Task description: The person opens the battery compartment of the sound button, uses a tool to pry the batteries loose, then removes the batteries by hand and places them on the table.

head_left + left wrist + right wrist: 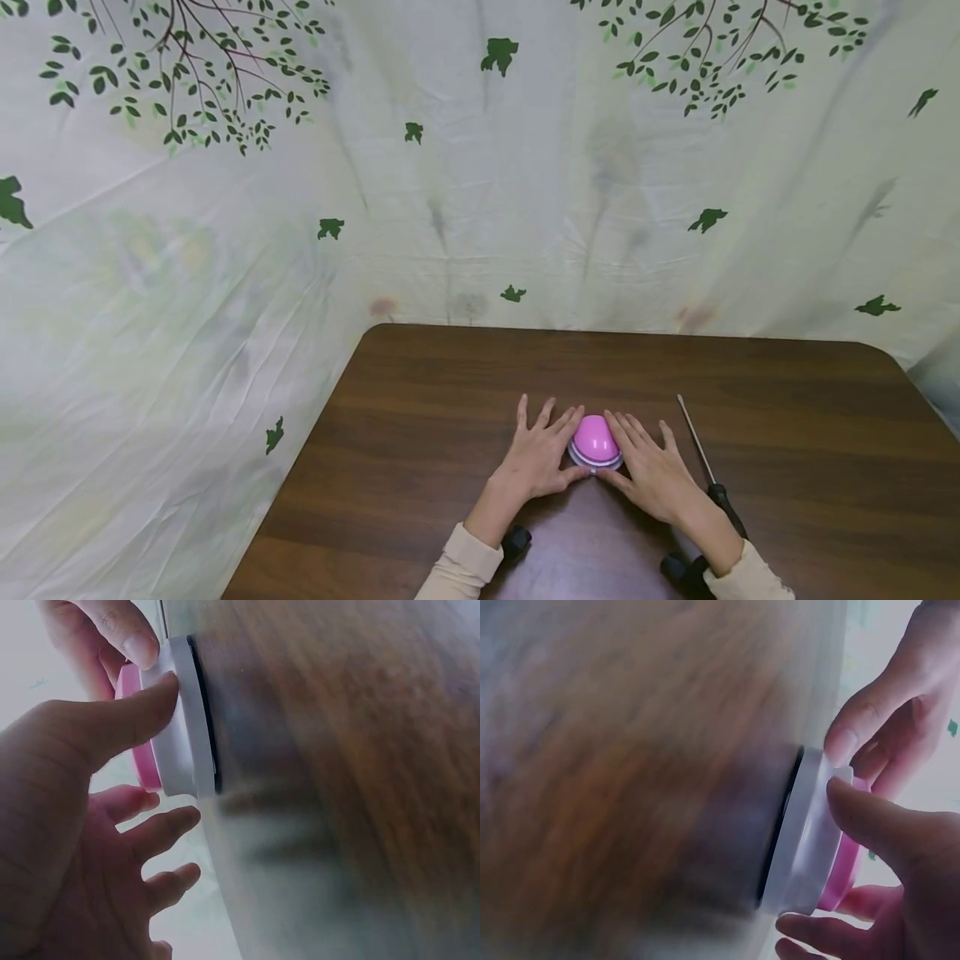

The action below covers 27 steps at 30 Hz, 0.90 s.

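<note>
A round push-button device with a shiny pink dome (596,439) and a white base (178,727) sits on the brown table, between both hands. My left hand (538,460) holds its left side, thumb against the near edge of the base and forefinger farther along the side; the other fingers are spread. From the right, my right hand (652,475) holds it in the same way, its thumb (874,821) on the white base. Both thumb tips nearly meet at the front. A thin black underside shows beneath the base in the wrist views.
Right of the right hand, a screwdriver (697,442) with a black handle lies on the table (465,367), its handle partly behind the forearm. A pale cloth (450,183) printed with leaves hangs behind the table and along its left side.
</note>
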Available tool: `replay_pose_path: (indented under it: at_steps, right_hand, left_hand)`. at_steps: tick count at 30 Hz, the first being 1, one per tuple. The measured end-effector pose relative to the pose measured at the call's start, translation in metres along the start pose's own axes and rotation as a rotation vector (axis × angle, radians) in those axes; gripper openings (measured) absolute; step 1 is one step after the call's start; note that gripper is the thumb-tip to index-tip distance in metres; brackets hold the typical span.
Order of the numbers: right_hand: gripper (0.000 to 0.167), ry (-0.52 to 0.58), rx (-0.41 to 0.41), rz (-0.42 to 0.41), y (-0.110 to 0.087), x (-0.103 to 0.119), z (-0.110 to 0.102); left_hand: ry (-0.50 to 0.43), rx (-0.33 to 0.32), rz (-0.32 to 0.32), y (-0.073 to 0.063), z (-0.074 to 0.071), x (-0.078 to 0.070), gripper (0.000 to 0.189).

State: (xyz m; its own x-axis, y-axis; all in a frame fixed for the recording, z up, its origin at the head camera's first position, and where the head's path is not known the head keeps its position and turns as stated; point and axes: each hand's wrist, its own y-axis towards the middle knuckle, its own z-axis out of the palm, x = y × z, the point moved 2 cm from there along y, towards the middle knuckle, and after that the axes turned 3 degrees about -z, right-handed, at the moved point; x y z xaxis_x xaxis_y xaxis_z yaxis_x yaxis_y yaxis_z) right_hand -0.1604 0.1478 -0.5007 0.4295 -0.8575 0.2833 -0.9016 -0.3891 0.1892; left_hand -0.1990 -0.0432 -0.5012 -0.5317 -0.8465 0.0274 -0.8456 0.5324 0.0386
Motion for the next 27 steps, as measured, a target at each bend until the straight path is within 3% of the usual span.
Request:
replay_pose_path:
  at_steps: [10, 16, 23, 27]
  right_hand:
    - [0.078, -0.045, -0.029, -0.041, 0.002, 0.003, 0.004]
    - [0.076, -0.061, -0.063, -0.053, 0.001, 0.002, 0.004]
    - [0.075, -0.045, -0.102, -0.076, 0.002, 0.002, 0.001]
    - [0.075, 0.007, -0.113, -0.076, 0.002, 0.001, -0.008]
  left_hand:
    - [0.011, 0.004, 0.049, 0.005, -0.003, -0.008, 0.091]
    - [0.009, -0.051, 0.063, 0.007, -0.003, -0.01, 0.09]
    - [-0.086, -0.104, 0.097, 0.005, -0.004, -0.007, 0.085]
    - [-0.206, -0.128, 0.148, 0.005, -0.011, -0.003, 0.083]
